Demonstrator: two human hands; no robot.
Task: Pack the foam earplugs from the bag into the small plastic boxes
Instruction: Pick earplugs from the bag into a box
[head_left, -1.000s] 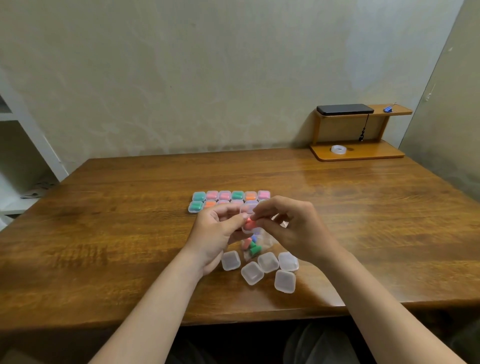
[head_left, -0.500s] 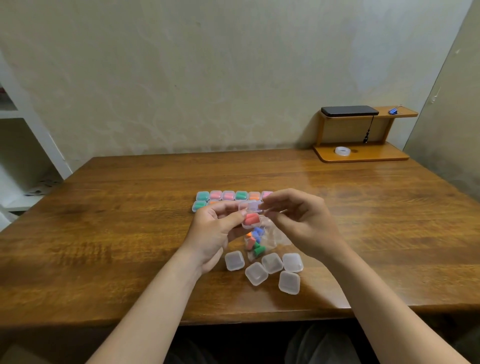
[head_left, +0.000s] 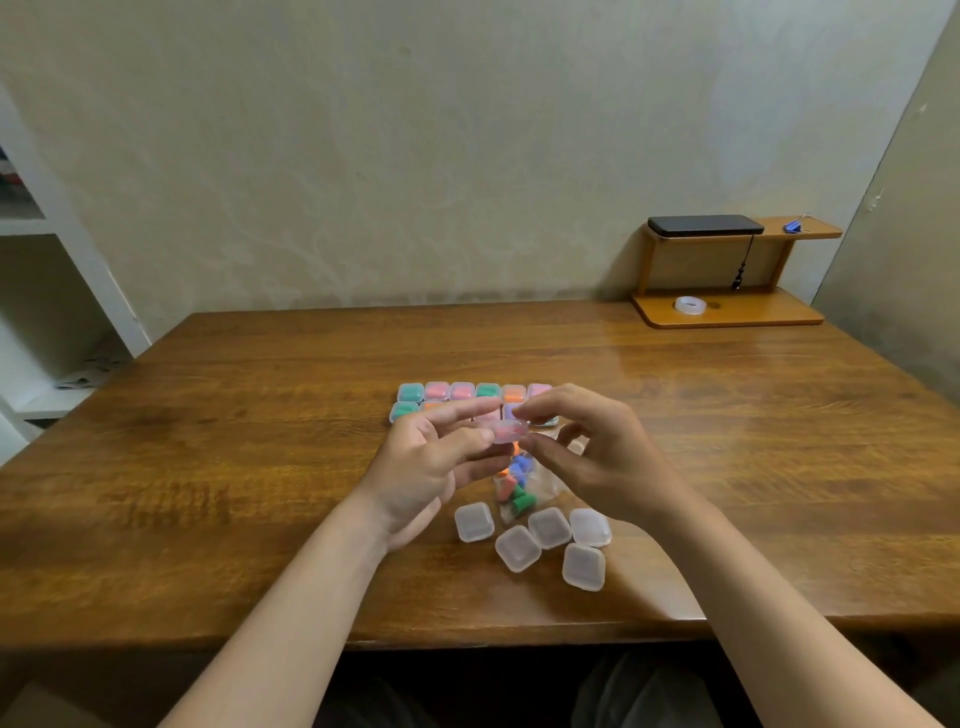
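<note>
Both hands hold one small clear plastic box (head_left: 508, 431) with a pink earplug inside, lifted above the table. My left hand (head_left: 426, 462) pinches its left side between thumb and fingers. My right hand (head_left: 587, 452) pinches its right end, fingers over the lid. Below them lies a clear bag (head_left: 519, 488) with several blue, green and orange foam earplugs. Several empty small boxes (head_left: 535, 538) sit closed in a loose cluster near the front edge. Two rows of filled boxes (head_left: 457, 392) stand behind the hands, partly hidden.
The wooden table (head_left: 260, 467) spreads wide to left and right of the work. A small wooden shelf (head_left: 727, 312) at the back right carries a black phone (head_left: 704, 226), a blue clip and a tape roll (head_left: 688, 304). White shelving stands at the far left.
The lid of the held box has come down over the pink earplug; my right hand's fingers moved onto the box's right end. Both hands shifted slightly forward.
</note>
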